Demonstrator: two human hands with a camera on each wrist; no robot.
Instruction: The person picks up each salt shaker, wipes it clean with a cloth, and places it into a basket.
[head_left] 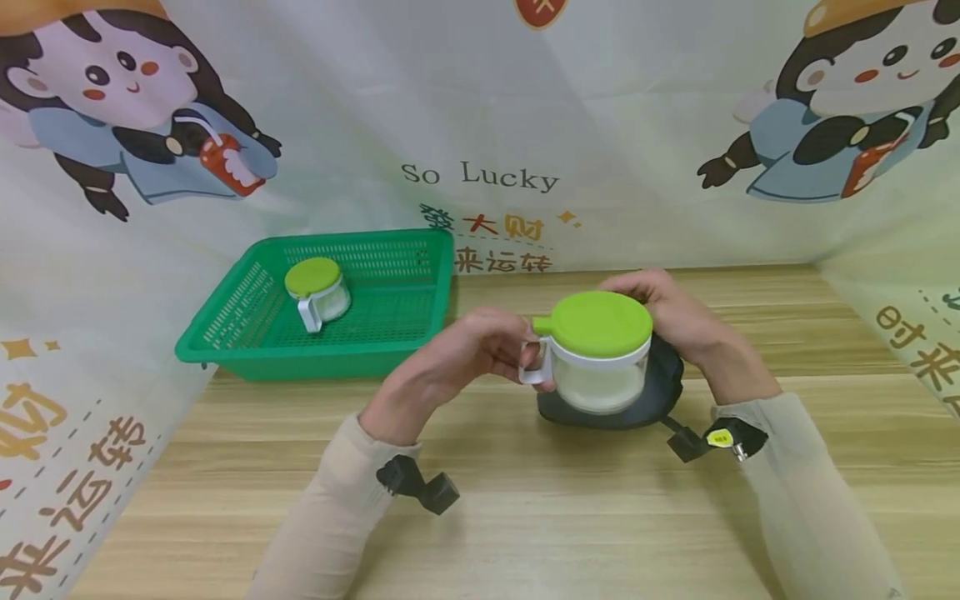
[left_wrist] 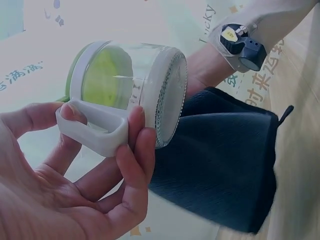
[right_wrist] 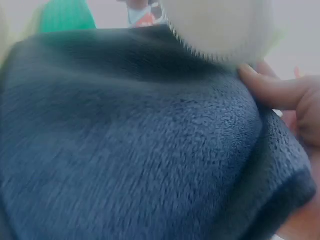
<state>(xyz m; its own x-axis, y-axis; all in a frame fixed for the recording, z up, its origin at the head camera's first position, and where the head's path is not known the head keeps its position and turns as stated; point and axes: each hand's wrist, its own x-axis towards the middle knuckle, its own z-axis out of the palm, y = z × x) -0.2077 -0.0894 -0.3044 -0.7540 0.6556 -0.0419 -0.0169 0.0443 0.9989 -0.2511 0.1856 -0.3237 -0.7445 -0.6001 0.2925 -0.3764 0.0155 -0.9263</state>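
Note:
My left hand [head_left: 480,343] holds a clear glass seasoning jar [head_left: 600,383] by its white handle [left_wrist: 92,129], above the table. A lime-green lid [head_left: 602,323] covers the jar, and in the left wrist view the jar lies tilted with its ribbed base toward the right. A dark blue-grey cloth [head_left: 666,379] hangs beneath and behind the jar. My right hand [head_left: 686,321] grips this cloth at the jar's far right side, its thumb [right_wrist: 275,92] over the fabric near the jar's base. Most of the right fingers are hidden behind jar and cloth.
At the back left stands a green perforated plastic basket [head_left: 322,367]. Inside it is a similar jar [head_left: 332,303] with a green lid and white handle. A printed curtain [head_left: 637,217] borders the wooden table [head_left: 555,533] at the back and sides.

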